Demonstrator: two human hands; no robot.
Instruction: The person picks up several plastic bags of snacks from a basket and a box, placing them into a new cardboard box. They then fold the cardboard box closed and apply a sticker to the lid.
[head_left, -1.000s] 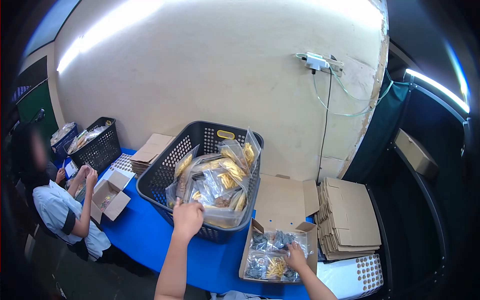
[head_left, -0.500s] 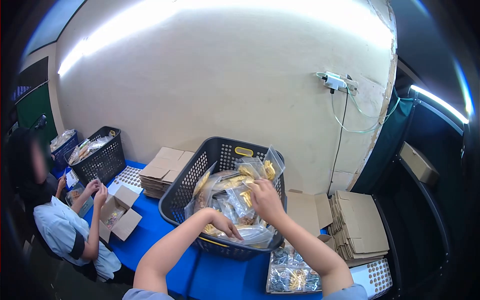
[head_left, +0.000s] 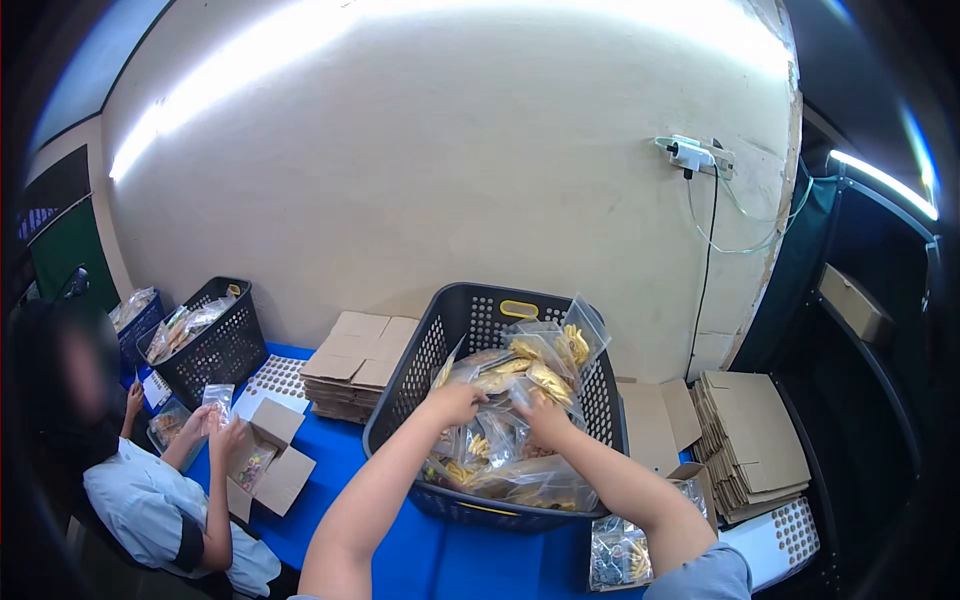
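A black plastic basket [head_left: 395, 400] holds many clear zip bags, several with yellow curved pieces inside. My right hand [head_left: 545, 418] is in the basket, its fingers closed at the lower edge of a zip bag of yellow pieces [head_left: 550, 382]. To its left, my left hand [head_left: 455, 404] reaches over the basket's left side with curled fingers among the bags; whatever lies between its fingertips is hidden. Another zip bag [head_left: 577, 343] with yellow pieces leans upright against the basket's back right corner.
Flattened cardboard boxes [head_left: 355, 360] lie stacked on the left, with another stack [head_left: 752, 440] on the right. An open carton [head_left: 606, 560] of packed bags is under my right forearm. At left, a co-worker [head_left: 165, 500] holds a small bag by an open box [head_left: 285, 480].
My left hand has moved from the basket's front up to its left middle. My right hand has come down and towards me. The co-worker now holds up a small clear bag.
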